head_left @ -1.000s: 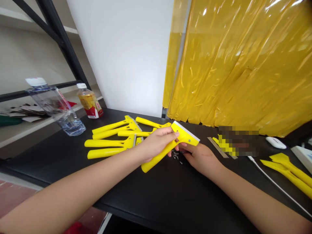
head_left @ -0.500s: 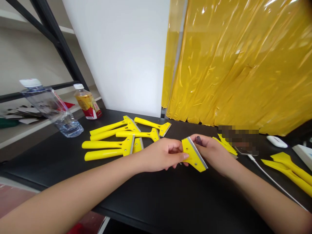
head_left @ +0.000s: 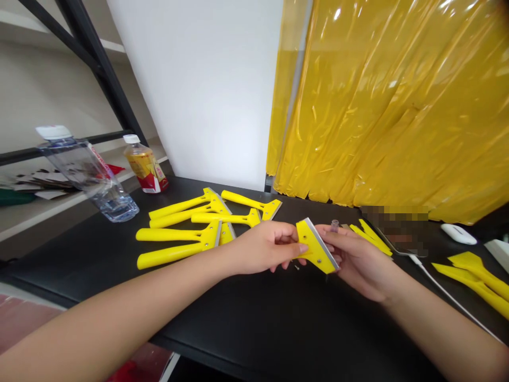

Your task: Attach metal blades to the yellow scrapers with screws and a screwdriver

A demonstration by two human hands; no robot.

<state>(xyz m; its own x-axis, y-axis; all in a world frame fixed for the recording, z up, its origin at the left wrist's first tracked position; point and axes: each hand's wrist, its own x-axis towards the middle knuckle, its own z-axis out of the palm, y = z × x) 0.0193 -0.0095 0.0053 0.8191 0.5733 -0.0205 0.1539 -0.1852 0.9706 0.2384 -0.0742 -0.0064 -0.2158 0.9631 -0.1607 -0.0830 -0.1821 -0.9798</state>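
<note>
My left hand (head_left: 264, 246) is closed on a yellow scraper (head_left: 316, 249), thumb on the face of its head. A metal blade edge runs along the head's upper right side, and two screw spots show on the face. Just behind the head, my right hand (head_left: 358, 260) is closed around a small screwdriver (head_left: 334, 225) with a translucent handle end; most of the tool is hidden by the fingers and scraper. A tiny screw (head_left: 297, 268) lies on the black tabletop below my left fingers. Several assembled yellow scrapers (head_left: 170, 254) lie in a loose group to the left.
More yellow scraper parts (head_left: 477, 276) lie at the right, with further yellow pieces (head_left: 371, 237) beside a phone (head_left: 392, 241) on a white cable (head_left: 445, 294). A white earphone case (head_left: 458, 234) sits behind. Two bottles, one clear (head_left: 89, 175) and one juice (head_left: 146, 165), stand at left.
My right hand has shifted slightly right and turned, so the screwdriver's handle end now points up beyond the fingers. The scraper stays in my left hand, and the screw shows more plainly.
</note>
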